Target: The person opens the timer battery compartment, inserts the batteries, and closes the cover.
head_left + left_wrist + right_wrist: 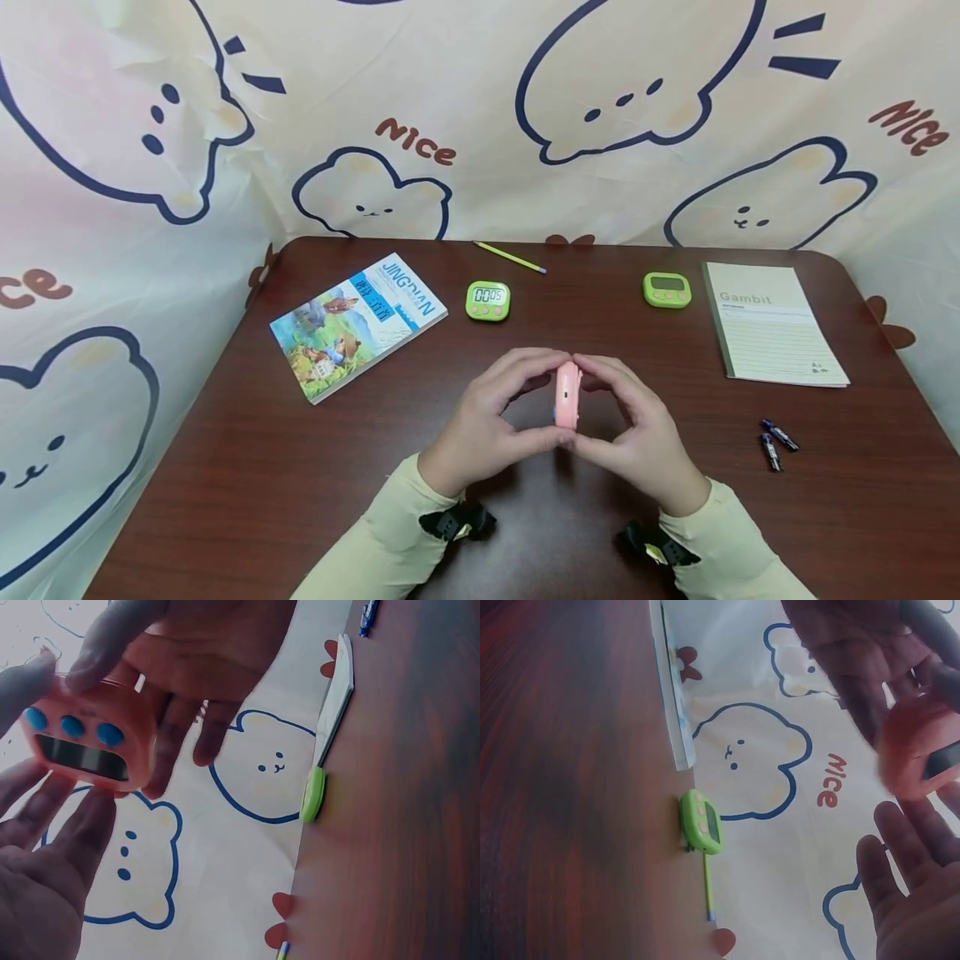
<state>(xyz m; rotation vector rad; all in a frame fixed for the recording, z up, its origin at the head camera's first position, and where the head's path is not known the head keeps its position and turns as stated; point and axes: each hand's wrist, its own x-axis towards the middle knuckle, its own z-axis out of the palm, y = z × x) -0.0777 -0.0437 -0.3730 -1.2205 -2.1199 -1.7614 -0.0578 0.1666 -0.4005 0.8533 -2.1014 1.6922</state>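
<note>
Both hands hold a pink timer [567, 394] upright on its edge above the middle of the table. My left hand [491, 421] grips one side, fingertips on the top edge and thumb below. On the other side, my right hand [637, 425] grips it in the same way. The left wrist view shows the timer's face [82, 739], with three blue buttons and a dark display without visible digits. In the right wrist view the timer [911, 750] is blurred and partly cut off by the frame.
Two small dark batteries [780, 436] lie at the right. Behind the hands stand a green timer [487, 301] showing digits and another green timer [667, 290]. A picture book [358, 327] lies left, a notebook [776, 325] right, a pencil [510, 257] at the back edge.
</note>
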